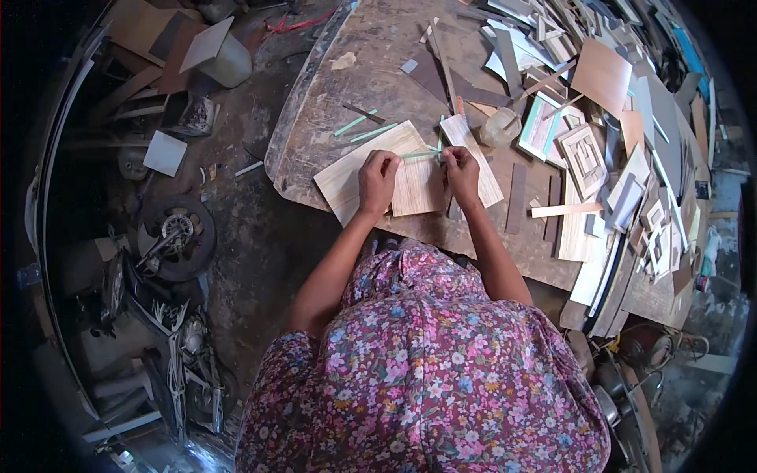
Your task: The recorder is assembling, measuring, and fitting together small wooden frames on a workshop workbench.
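Note:
Between my two hands stretches a thin pale-green strip (421,154), held above light wood-grain panels. My left hand (377,183) pinches its left end, thumb and fingertips together. The right end sits in the closed fingertips of my right hand (462,175). Beneath the strip lies a wood-grain panel (418,193), overlapping a second panel (337,183) under my left hand. Just right of my right hand is a narrower wood-grain board (482,169). Loose green strips (355,122) and a dark thin strip (363,114) lie beyond my left hand.
The worn wooden table (331,102) carries a large heap of offcuts and small frames on its right. A translucent lump (500,127) and a long thin stick (443,63) lie beyond my right hand. A motorcycle (177,315) stands on the floor at left.

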The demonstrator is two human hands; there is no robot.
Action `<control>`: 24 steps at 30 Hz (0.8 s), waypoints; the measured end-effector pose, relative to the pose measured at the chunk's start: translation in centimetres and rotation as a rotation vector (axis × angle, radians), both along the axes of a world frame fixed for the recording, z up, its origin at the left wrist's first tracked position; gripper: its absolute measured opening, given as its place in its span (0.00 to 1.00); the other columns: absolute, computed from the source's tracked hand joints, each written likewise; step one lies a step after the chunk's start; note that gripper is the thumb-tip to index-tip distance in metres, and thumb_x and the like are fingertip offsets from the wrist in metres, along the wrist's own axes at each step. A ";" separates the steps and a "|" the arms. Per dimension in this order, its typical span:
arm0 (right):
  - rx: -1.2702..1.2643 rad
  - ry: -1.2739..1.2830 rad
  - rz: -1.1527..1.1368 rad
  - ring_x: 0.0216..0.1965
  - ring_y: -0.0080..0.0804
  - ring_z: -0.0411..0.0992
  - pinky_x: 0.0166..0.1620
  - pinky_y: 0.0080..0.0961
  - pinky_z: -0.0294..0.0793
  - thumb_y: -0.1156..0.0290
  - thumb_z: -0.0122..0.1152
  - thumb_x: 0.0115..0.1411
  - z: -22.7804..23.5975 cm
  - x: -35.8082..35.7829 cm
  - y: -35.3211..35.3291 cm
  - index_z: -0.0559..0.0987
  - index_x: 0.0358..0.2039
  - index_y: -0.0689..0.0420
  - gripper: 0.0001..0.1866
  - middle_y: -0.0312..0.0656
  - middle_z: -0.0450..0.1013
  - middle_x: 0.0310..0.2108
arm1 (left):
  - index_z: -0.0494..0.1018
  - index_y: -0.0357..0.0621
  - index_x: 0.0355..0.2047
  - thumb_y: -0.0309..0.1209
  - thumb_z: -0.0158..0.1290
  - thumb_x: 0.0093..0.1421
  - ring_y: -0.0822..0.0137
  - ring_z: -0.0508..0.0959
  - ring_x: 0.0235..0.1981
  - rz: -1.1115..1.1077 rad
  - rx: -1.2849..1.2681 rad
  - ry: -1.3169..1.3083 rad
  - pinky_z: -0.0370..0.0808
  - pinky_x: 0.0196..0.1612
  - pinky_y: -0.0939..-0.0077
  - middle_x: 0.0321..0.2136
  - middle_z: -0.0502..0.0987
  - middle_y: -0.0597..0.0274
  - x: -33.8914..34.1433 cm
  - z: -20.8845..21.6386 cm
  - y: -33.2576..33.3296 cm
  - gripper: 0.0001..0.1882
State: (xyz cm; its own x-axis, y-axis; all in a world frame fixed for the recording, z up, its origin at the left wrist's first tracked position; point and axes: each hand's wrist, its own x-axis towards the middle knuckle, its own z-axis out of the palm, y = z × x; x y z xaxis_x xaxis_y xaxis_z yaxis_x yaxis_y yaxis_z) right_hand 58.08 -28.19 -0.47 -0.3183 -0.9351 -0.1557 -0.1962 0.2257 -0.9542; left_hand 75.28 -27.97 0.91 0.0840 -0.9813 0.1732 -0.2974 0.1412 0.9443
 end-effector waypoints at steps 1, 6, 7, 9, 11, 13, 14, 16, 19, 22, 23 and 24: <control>0.001 0.002 -0.010 0.20 0.24 0.67 0.24 0.21 0.66 0.70 0.54 0.49 0.4 0.0 -0.1 0.71 0.25 0.63 0.09 0.42 0.70 0.20 | 0.68 0.38 0.21 0.25 0.50 0.47 0.64 0.69 0.20 -0.074 -0.095 -0.096 0.66 0.23 0.74 0.20 0.68 0.59 -0.2 1.4 0.4 0.04; 0.048 -0.529 -0.081 0.19 0.20 0.67 0.20 0.13 0.64 0.72 0.55 0.49 1.3 0.6 -0.4 0.68 0.32 0.63 0.11 0.38 0.69 0.21 | 0.69 0.39 0.24 0.25 0.50 0.47 0.61 0.71 0.23 -0.203 -0.330 -0.298 0.67 0.24 0.73 0.21 0.68 0.58 -0.1 2.7 1.2 0.03; 0.088 -0.604 -0.091 0.19 0.20 0.68 0.19 0.13 0.63 0.73 0.56 0.48 1.4 0.5 -0.4 0.68 0.32 0.61 0.10 0.36 0.68 0.21 | 0.69 0.39 0.24 0.25 0.50 0.47 0.61 0.71 0.23 -0.201 -0.331 -0.299 0.67 0.24 0.73 0.21 0.68 0.58 0.2 2.5 1.2 0.03; 0.099 -0.650 -0.089 0.20 0.20 0.68 0.19 0.13 0.63 0.75 0.55 0.48 1.1 0.6 -0.4 0.68 0.32 0.61 0.10 0.36 0.69 0.21 | 0.70 0.40 0.25 0.25 0.51 0.47 0.62 0.71 0.22 -0.163 -0.332 -0.314 0.68 0.23 0.74 0.21 0.69 0.57 0.5 2.2 1.2 0.04; 0.111 -0.694 -0.089 0.20 0.21 0.69 0.19 0.13 0.63 0.76 0.55 0.48 0.7 0.7 -0.3 0.68 0.32 0.61 0.10 0.36 0.69 0.21 | 0.70 0.40 0.25 0.25 0.51 0.47 0.62 0.72 0.22 -0.146 -0.230 -0.262 0.68 0.24 0.75 0.22 0.69 0.57 0.6 1.9 1.4 0.04; 0.123 -0.689 -0.119 0.20 0.21 0.69 0.19 0.13 0.63 0.77 0.54 0.47 0.7 1.0 -0.2 0.68 0.32 0.61 0.10 0.37 0.69 0.21 | 0.70 0.39 0.25 0.25 0.51 0.47 0.63 0.72 0.22 -0.127 -0.128 -0.211 0.68 0.24 0.75 0.22 0.70 0.57 0.8 1.7 1.4 0.04; 0.123 -0.690 -0.119 0.20 0.21 0.69 0.19 0.13 0.63 0.77 0.54 0.47 0.7 1.1 -0.1 0.68 0.32 0.61 0.10 0.37 0.69 0.21 | 0.70 0.39 0.25 0.25 0.51 0.47 0.63 0.72 0.22 -0.123 -0.107 -0.198 0.68 0.24 0.75 0.22 0.70 0.57 0.8 1.5 1.4 0.04; 0.071 -0.674 -0.105 0.20 0.20 0.69 0.19 0.12 0.62 0.77 0.54 0.48 0.7 1.2 0.0 0.68 0.33 0.61 0.10 0.37 0.70 0.22 | 0.70 0.39 0.25 0.25 0.51 0.46 0.63 0.72 0.22 -0.122 -0.087 -0.184 0.68 0.24 0.76 0.22 0.70 0.58 1.0 1.0 1.2 0.04; 0.096 -0.620 -0.106 0.20 0.19 0.68 0.19 0.10 0.61 0.76 0.54 0.48 1.1 1.4 0.1 0.69 0.34 0.61 0.11 0.37 0.70 0.22 | 0.70 0.39 0.25 0.25 0.51 0.46 0.63 0.72 0.21 -0.107 -0.111 -0.187 0.68 0.25 0.75 0.21 0.70 0.58 1.2 0.3 1.0 0.04; 0.070 -0.633 -0.095 0.20 0.18 0.68 0.20 0.10 0.60 0.75 0.54 0.49 1.3 1.6 0.5 0.69 0.34 0.62 0.11 0.37 0.70 0.22 | 0.70 0.39 0.25 0.25 0.51 0.46 0.63 0.72 0.21 -0.082 -0.124 -0.209 0.68 0.24 0.76 0.21 0.70 0.57 1.2 0.0 1.0 0.05; 0.068 -0.632 -0.100 0.20 0.18 0.68 0.20 0.10 0.60 0.75 0.54 0.49 1.2 1.5 0.6 0.69 0.34 0.62 0.11 0.37 0.70 0.22 | 0.70 0.38 0.25 0.24 0.51 0.46 0.64 0.72 0.20 -0.084 -0.095 -0.192 0.68 0.24 0.76 0.21 0.70 0.58 1.2 0.0 1.0 0.05; 0.057 -0.627 -0.092 0.20 0.18 0.68 0.20 0.10 0.60 0.76 0.54 0.49 1.1 1.5 0.7 0.69 0.34 0.62 0.11 0.37 0.71 0.22 | 0.70 0.38 0.25 0.24 0.51 0.46 0.66 0.72 0.20 -0.084 -0.067 -0.174 0.69 0.24 0.76 0.21 0.71 0.58 1.2 -0.1 1.0 0.05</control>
State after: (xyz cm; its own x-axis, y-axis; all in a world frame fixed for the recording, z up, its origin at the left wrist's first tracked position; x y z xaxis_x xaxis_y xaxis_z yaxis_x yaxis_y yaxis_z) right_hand 59.54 -27.47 0.66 -0.2290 -0.8929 -0.3876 0.4183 0.2693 -0.8675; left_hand 76.47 -26.93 0.84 -0.0351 -0.9694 0.2431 -0.4399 0.2334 0.8672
